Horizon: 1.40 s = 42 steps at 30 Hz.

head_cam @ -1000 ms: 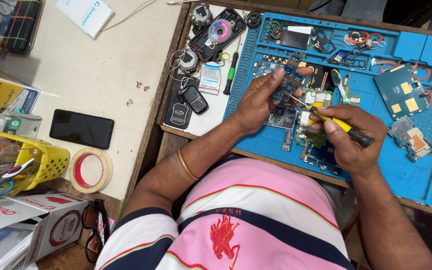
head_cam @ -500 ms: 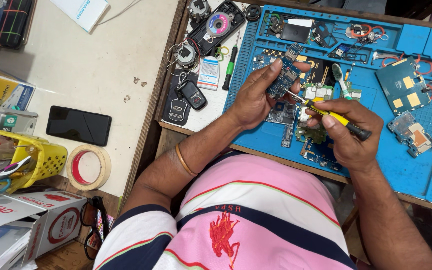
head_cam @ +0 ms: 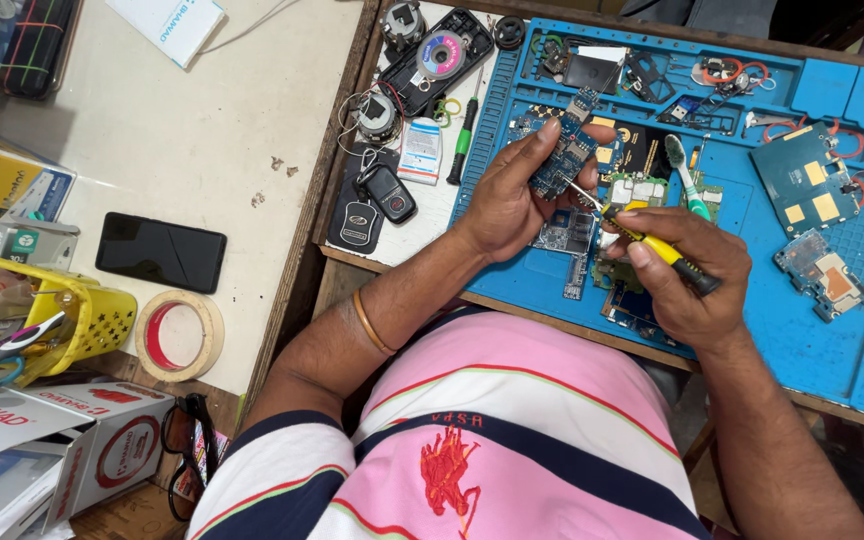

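Small blue rectangular circuit board (head_cam: 562, 160), being pinched upright between thumb and fingertips of the left hand (head_cam: 512, 195), hovering just above the far-left part of the blue silicone repair mat (head_cam: 752, 290). Right hand (head_cam: 682, 270) clenching around the yellow-and-black-handled precision screwdriver (head_cam: 652, 245), metal tip resting against the near edge of the board. Risking a slip: with the board gripped only by its edges and nothing bracing it underneath, too much push on the driver possibly sending the tip skidding across the board, scratching it or jabbing the left fingertips. Also risking a tiny screw dropping among the loose green and grey phone parts (head_cam: 632, 190) lying just below the hands on the mat, hard to find again there. Pressing at an angle likely rounding the screw head, judging by the slanted tool. Green-handled screwdriver (head_cam: 464, 140) lying to the left, just off the mat, near two black car key fobs (head_cam: 372, 205); larger blue board with gold pads (head_cam: 802, 180) sitting well apart to the right; black smartphone (head_cam: 160, 252) and roll of tape (head_cam: 180, 335) lying far left on the pale table (head_cam: 202, 130). Compared with a second ago: board sitting a little higher and more tilted in the left fingers, driver tip staying at the same spot, right grip unchanged, surrounding items not shifting.
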{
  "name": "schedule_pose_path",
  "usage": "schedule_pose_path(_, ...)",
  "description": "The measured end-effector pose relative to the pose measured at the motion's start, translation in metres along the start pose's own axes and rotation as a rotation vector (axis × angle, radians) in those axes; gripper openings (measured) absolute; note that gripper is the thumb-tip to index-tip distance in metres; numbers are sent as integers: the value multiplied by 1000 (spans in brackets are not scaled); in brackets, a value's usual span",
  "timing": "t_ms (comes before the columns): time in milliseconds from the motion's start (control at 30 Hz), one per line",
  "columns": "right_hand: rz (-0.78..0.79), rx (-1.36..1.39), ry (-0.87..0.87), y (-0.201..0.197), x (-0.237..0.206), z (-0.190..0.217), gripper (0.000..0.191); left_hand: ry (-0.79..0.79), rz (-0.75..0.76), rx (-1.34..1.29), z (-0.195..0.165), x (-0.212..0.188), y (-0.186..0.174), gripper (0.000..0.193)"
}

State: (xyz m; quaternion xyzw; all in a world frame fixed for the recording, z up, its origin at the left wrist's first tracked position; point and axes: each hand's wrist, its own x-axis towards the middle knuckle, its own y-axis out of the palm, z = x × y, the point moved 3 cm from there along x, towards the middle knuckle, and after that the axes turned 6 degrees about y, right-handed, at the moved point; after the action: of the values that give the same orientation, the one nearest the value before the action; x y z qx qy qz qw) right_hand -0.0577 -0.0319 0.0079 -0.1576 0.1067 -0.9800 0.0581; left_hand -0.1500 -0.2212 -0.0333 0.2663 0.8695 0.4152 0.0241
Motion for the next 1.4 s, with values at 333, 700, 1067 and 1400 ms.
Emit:
schedule_pose_path(333,3,-305,-194,7,6,16,26,-20,-32,8,1,1,0,48)
schedule_pose_path(700,44,-99,-63,3,3,1,27,-47,-25,64,3,2,-5,50)
schedule_pose_path(1067,40,-57,-40,0,3,-5,24,-14,-21,129,6,1,-4,49)
schedule_pose_path(1400,64,240,32,-6,0,-6,26,19,-39,269,8,-1,-4,50)
